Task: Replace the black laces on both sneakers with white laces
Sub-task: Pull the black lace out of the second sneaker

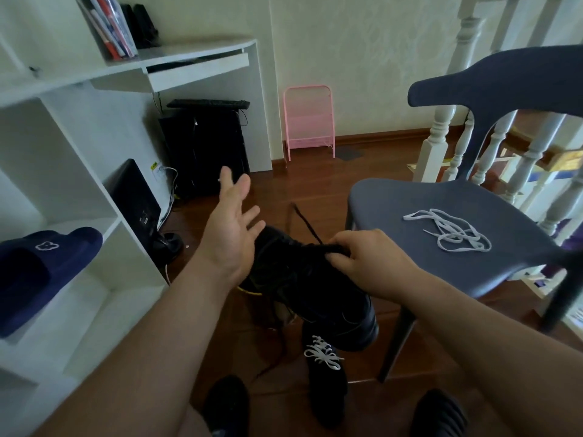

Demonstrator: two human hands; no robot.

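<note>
While the right hand (pixel 356 260) pinches the black lace (pixel 307 223) at the top of a black sneaker (pixel 315 288) held up in the middle of the frame, the left hand (pixel 232 228) is lifted just beside it with palm up and fingers spread, holding nothing. One strand of that lace runs up and away from the right hand's fingertips toward the centre of the picture, in front of the dark wooden floor (pixel 315 171). The held sneaker hides part of the floor below it and overlaps the top of a second black sneaker (pixel 326 380) – this one stands on the floor at lower centre and already carries a white lace (pixel 323 354) tied across its front. A loose white lace (pixel 448 230) lies in a tangle on the seat of a grey-blue chair (pixel 441 203) at the right of the frame, just beside the right hand but not touching it.

Behind the chair stand white stair balusters (pixel 441 121). At the left edge a white shelf unit (pixel 79 216) holds a dark blue slipper (pixel 41 266); higher up it carries a row of books (pixel 107 23) in the upper left corner. A black computer tower (pixel 205 146) with a keyboard (pixel 208 104) on top sits under the desk part, and a pink wire rack (pixel 309 121) leans at the wall in the upper middle. Two dark shoes – partly cut off – show at the bottom edge.
</note>
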